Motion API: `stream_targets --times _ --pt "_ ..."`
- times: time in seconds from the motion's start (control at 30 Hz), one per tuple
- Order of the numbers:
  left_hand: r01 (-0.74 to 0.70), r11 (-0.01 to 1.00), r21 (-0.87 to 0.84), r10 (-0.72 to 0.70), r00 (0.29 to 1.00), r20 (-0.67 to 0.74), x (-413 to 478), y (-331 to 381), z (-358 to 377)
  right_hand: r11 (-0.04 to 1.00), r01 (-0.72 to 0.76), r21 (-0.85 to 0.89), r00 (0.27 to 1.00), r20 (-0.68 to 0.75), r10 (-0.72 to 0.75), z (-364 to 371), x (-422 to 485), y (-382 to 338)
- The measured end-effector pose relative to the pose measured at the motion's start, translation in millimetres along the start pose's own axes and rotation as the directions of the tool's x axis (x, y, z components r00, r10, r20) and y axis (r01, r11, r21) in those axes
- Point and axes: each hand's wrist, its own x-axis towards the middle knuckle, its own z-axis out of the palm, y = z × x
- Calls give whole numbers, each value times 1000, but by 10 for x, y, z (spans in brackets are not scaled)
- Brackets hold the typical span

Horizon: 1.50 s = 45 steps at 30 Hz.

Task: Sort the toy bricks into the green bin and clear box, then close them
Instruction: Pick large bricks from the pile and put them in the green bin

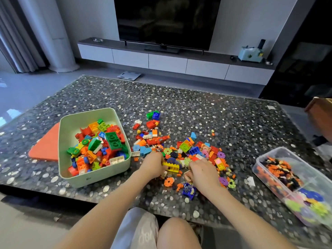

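I log left grip [152,164], right grip [203,172] curled into brick pile [186,147], holds unclear; green bin [100,177], clear box [273,182] hug bench [197,105] edges.

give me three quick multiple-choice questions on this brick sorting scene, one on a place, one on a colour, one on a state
1. Where does the green bin stand relative to the loose brick pile?
A right of it
B left of it
C on top of it

2. What colour is the flat panel beside the bin?
A blue
B white
C orange-red

3. What state is the clear box in?
A open, partly filled
B lidded
C empty

Answers:
1. B, the bin sits left of the pile.
2. C, the panel is plainly orange-red.
3. A, no lid covers it and pieces lie inside.
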Motion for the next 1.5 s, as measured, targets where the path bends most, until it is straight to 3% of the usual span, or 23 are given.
stream_targets --times 0.23,0.37,0.47,0.57,0.63,0.7,0.83,0.97,1.07,1.1,1.17,1.27,1.33,1.43,1.5 --pt "-10 946 -325 -24 994 -103 24 72 -105 965 -116 234 991 -42 129 -6 66 168" --pt "42 771 -635 -126 988 -88 50 109 -148 978 2 206 999 -39 6 11 37 286" --pt "69 682 -728 -147 988 -44 48 159 -166 986 107 130 987 104 -120 23 -20 330" --pt "103 519 -848 -160 987 22 48 219 -174 989 98 107 979 166 -115 -19 -6 311" --pt "127 478 -869 -168 984 51 42 262 -174 991 53 120 985 160 -72 -42 35 285" --pt "135 533 -835 -179 983 45 33 279 -159 991 13 132 996 85 -24 -70 49 263" --pt "27 805 -593 -93 992 -80 18 260 -111 943 -85 322 992 -62 110 -141 36 331" --pt "-130 947 -295 65 973 -222 7 366 -105 996 81 43 985 -155 -73 -104 64 425" --pt "-243 968 57 250 932 -263 36 421 -90 980 137 -143 982 -110 -153 -186 54 406" --pt "-261 956 136 289 922 -257 45 432 -81 977 167 -134 981 -76 -179 -191 61 404" --pt "-263 949 174 305 904 -299 88 442 -70 995 96 -6 990 -98 -97 -177 145 509" --pt "-190 980 -52 152 897 -415 188 453 -90 938 -143 317 983 -61 171 -270 332 614" --pt "-134 948 -290 6 915 -403 275 472 -115 915 -192 355 976 -32 217 -281 494 624" --pt "-34 696 -717 -224 939 -262 410 524 -199 942 -200 269 977 128 171 -222 729 576" --pt "30 485 -874 -295 946 -131 491 560 -266 958 -169 233 974 186 126 -203 820 550"
